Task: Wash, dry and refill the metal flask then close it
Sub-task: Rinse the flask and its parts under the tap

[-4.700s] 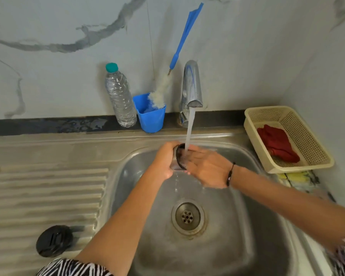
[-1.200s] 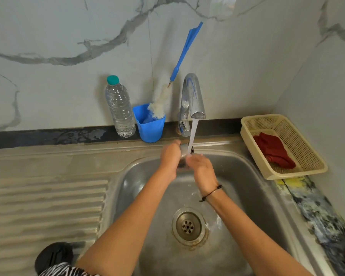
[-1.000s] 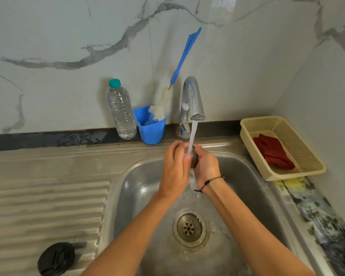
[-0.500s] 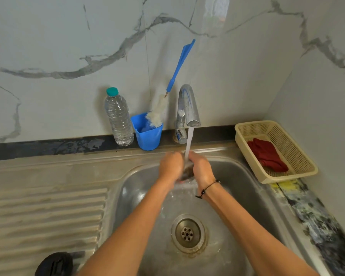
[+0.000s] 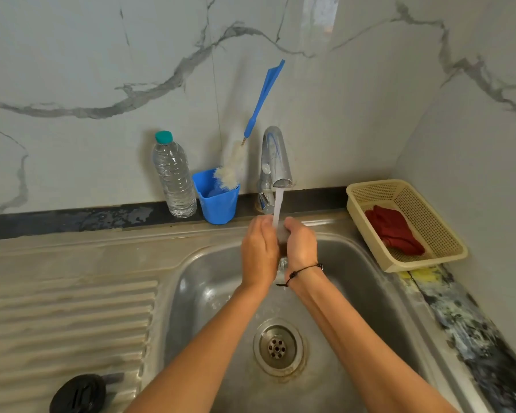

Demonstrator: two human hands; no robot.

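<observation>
Frame centre: left hand [image 5: 259, 251] and right hand [image 5: 300, 245] grip flask [image 5: 282, 238] between them under tap [image 5: 276, 162] stream; axis hidden.

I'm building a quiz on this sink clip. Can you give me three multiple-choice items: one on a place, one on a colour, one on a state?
1. Where does the red cloth lie?
A. In the cream basket
B. In the sink basin
C. On the draining board

2. What colour is the cap of the plastic water bottle?
A. Red
B. Teal
C. Black

3. What state is the tap in?
A. Off
B. Running
C. Dripping only

Answers: 1 A, the cloth sits inside the basket at the right. 2 B, the cap on top is teal. 3 B, a steady stream falls between the left hand and right hand.
</observation>
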